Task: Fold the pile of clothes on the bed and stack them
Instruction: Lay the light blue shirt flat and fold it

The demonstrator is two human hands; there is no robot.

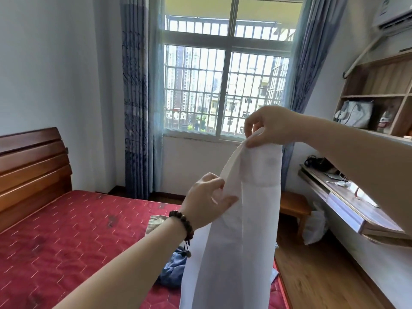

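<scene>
Thin white fabric garment (pixel 240 219) held up at centre-right, above red quilted bed (pixel 66 241). Top edge pinched by right hand (pixel 272 126); side edge pinched by left hand (pixel 207 197). Step judged: straightening before folding. Next: lay flat, fold. Blue crumpled garment (pixel 174 270) unfolded at lower centre.

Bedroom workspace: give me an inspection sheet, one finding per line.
Surface: red quilted mattress on a wooden-headboard bed, bare of sheets.
Job's things: white garment held up in the air; blue garment and beige garment lie crumpled on the mattress.
Clutter: grey bag on the wall shelf; dark items on the desk.
Grippers: left hand pinches the white garment's side edge; right hand pinches its top.
Cables: white cable on the desk.
Surroundings: barred window, blue curtains, wooden floor.
</scene>
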